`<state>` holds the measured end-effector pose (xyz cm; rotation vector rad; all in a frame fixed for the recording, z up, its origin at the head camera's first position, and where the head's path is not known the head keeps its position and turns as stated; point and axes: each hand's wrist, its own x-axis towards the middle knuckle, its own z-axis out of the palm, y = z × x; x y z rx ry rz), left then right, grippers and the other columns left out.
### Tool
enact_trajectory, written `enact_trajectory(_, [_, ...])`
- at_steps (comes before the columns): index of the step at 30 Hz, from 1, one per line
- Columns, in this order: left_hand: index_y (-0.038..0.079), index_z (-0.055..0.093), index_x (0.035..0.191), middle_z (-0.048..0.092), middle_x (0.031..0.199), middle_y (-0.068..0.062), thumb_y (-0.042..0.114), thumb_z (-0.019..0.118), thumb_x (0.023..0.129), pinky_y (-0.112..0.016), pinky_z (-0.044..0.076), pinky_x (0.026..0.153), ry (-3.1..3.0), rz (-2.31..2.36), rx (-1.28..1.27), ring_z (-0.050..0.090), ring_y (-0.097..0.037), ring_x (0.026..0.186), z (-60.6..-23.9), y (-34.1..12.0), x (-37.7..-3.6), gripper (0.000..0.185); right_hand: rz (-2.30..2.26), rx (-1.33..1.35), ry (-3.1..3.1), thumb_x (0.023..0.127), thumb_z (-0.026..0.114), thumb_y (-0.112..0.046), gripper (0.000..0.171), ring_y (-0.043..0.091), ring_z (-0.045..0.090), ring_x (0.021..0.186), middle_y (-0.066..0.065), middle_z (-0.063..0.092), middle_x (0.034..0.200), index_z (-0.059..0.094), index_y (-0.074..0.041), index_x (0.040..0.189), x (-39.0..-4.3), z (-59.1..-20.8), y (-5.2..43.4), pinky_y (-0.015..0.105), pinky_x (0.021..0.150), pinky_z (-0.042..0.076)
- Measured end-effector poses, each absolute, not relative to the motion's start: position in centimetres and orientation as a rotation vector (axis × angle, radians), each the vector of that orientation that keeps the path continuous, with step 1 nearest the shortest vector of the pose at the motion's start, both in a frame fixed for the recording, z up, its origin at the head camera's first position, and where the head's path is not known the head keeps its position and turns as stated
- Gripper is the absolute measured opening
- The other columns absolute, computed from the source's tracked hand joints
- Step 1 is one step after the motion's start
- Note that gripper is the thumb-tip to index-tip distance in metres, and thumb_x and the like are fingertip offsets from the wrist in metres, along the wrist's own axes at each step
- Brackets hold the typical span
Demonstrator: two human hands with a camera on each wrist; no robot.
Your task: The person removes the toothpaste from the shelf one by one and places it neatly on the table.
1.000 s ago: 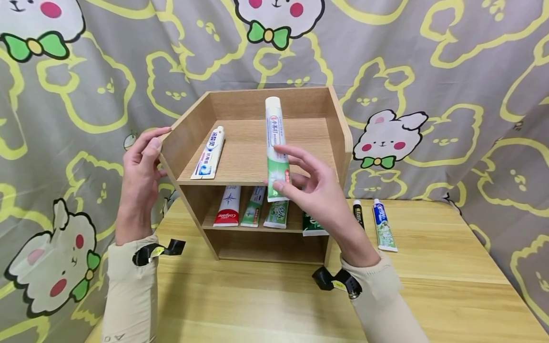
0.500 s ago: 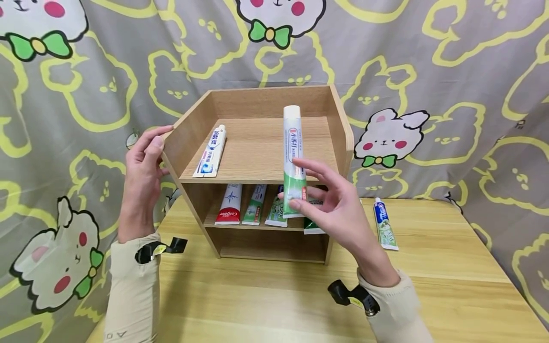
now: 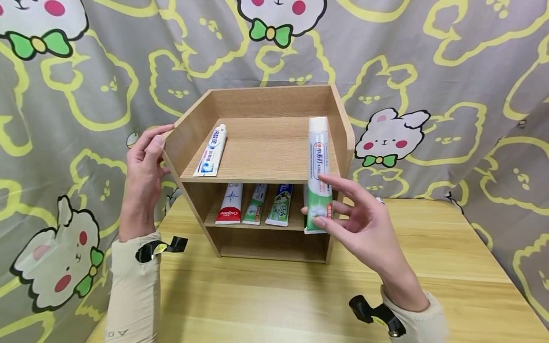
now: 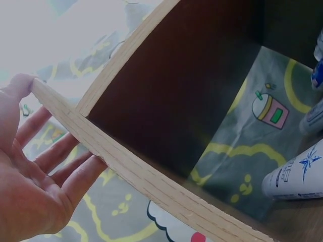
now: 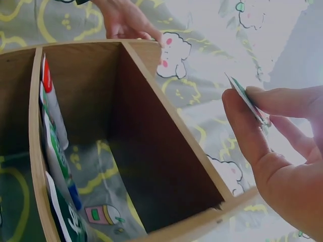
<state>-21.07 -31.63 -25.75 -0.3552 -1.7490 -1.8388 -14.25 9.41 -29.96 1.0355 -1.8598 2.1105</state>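
My left hand (image 3: pixel 146 162) grips the front edge of the left side panel of a wooden shelf unit (image 3: pixel 266 155), thumb and fingers on opposite faces. Between thumb and fingers, my right hand (image 3: pixel 369 221) pinches a white and green toothpaste tube (image 3: pixel 319 159), held cap up before the unit's right side. On the top board, at the left, lies a white toothpaste tube (image 3: pixel 211 152). A red and white Colgate tube (image 3: pixel 229 205), a slim green and white tube (image 3: pixel 255 205) and a green and blue tube (image 3: pixel 280 205) lie on the middle shelf. A dark green tube (image 5: pixel 63 217) is mostly hidden in the head view.
The unit stands on a pale wooden table (image 3: pixel 257 300). A patterned curtain (image 3: pixel 386 71) hangs close behind and along both sides. Past my right hand, a small white cap (image 3: pixel 380 200) shows on the table, the remainder hidden by the hand.
My right hand has carried the toothpaste tube right and slightly down, from over the unit's middle to its right side. The left hand keeps its grip on the panel.
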Motion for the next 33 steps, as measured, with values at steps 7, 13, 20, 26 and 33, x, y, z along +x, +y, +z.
enact_trajectory(7, [0.008, 0.070, 0.129, 0.054, 0.132, -0.014, 0.023, 0.061, 0.101, -0.033, 0.060, 0.068, -1.758, -1.832, -0.354, 0.055, -0.034, 0.113, -25.8, -31.6, -21.1, 0.033, 2.078, 0.972, -1.878, 0.083, 0.067, 0.026, 0.068, 0.029, 0.071, 0.109, 0.018, 0.046, 0.149, 0.050, 0.005, 0.145, -13.5, -31.0, 11.6, 0.037, 0.080, 0.061])
enact_trajectory(13, [0.008, 0.070, 0.129, 0.055, 0.131, -0.014, 0.023, 0.061, 0.101, -0.033, 0.060, 0.069, -1.763, -1.835, -0.351, 0.055, -0.033, 0.112, -25.7, -31.5, -21.1, 0.033, 2.071, 0.941, -1.871, 0.084, 0.063, 0.028, 0.066, 0.025, 0.070, 0.112, 0.018, 0.047, 0.147, 0.049, 0.007, 0.145, -13.3, -32.0, 13.4, 0.038, 0.076, 0.061])
enact_trajectory(20, [0.006, 0.069, 0.129, 0.055, 0.129, -0.014, 0.022, 0.060, 0.101, -0.031, 0.060, 0.065, -1.746, -1.852, -0.358, 0.057, -0.031, 0.108, -25.8, -31.7, -21.0, 0.033, 2.062, 0.931, -1.818, 0.081, 0.062, 0.032, 0.067, 0.026, 0.066, 0.120, 0.024, 0.044, 0.149, 0.046, 0.014, 0.144, -12.7, -32.9, 15.2, 0.036, 0.083, 0.059])
enact_trajectory(26, [0.005, 0.069, 0.129, 0.054, 0.130, -0.015, 0.021, 0.060, 0.101, -0.030, 0.061, 0.066, -1.732, -1.853, -0.366, 0.057, -0.031, 0.108, -25.9, -31.8, -21.0, 0.033, 2.076, 0.891, -1.776, 0.078, 0.059, 0.036, 0.070, 0.025, 0.064, 0.122, 0.024, 0.044, 0.148, 0.045, 0.016, 0.143, -12.6, -33.4, 16.7, 0.035, 0.087, 0.058])
enact_trajectory(33, [0.005, 0.069, 0.129, 0.054, 0.131, -0.015, 0.020, 0.060, 0.101, -0.029, 0.061, 0.065, -1.735, -1.852, -0.361, 0.056, -0.031, 0.109, -26.0, -31.7, -21.1, 0.033, 2.088, 0.934, -1.688, 0.076, 0.053, 0.041, 0.071, 0.026, 0.061, 0.126, 0.027, 0.042, 0.150, 0.041, 0.020, 0.143, -13.1, -34.1, 18.4, 0.030, 0.090, 0.056])
